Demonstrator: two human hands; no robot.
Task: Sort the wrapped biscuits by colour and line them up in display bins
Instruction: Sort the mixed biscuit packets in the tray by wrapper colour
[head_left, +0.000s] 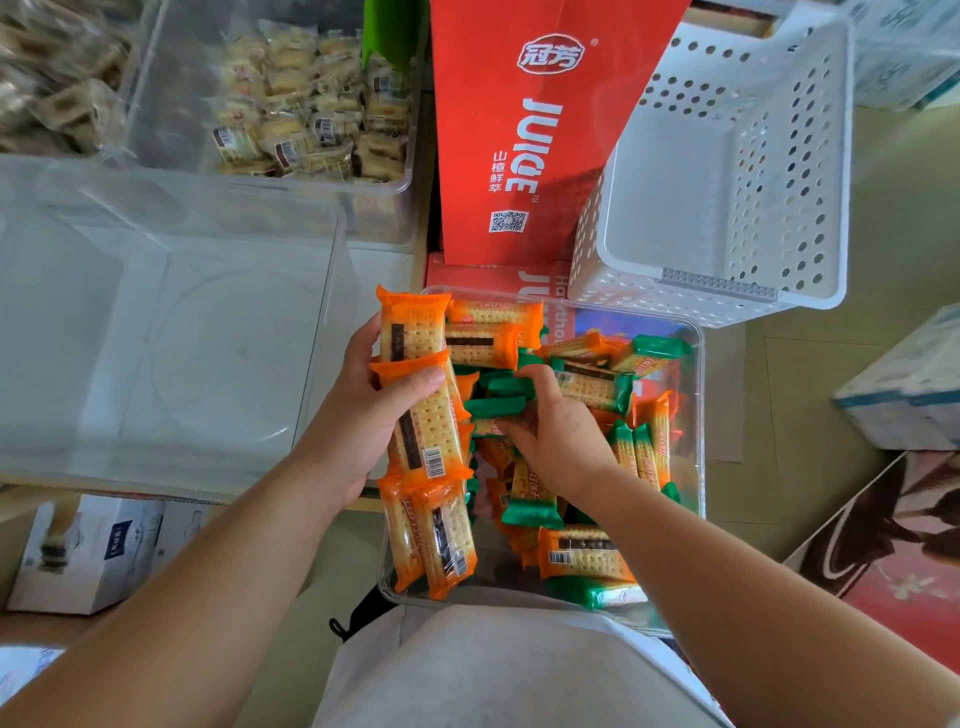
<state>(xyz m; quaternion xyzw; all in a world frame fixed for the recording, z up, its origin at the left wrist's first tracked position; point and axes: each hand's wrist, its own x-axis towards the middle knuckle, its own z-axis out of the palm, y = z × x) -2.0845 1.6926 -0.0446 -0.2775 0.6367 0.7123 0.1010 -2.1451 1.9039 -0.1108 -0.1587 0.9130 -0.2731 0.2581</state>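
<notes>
Loose stack of orange packs (431, 431) is clenched in the left grip (363, 415) — a spill into the mixed bin (693, 467) is judged likely; the right grip (556, 431) is buried in the pile (592, 384), its grasp not discernible

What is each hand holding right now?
Left hand: grips a stack of orange-wrapped biscuits.
Right hand: grips green-wrapped biscuits in the clear bin.

Looks down on a clear tub (698, 415) heaped with orange- and green-wrapped biscuits. Shows the left hand (358, 415) gripping a stack of orange packs (426, 415) at the tub's left edge. Shows the right hand (556, 431) curled over green packs (498, 397), seemingly gripping them. Takes in a large clear bin (332, 312) at left, with a white perforated basket (779, 156) and a red juice carton (509, 130) beyond.
</notes>
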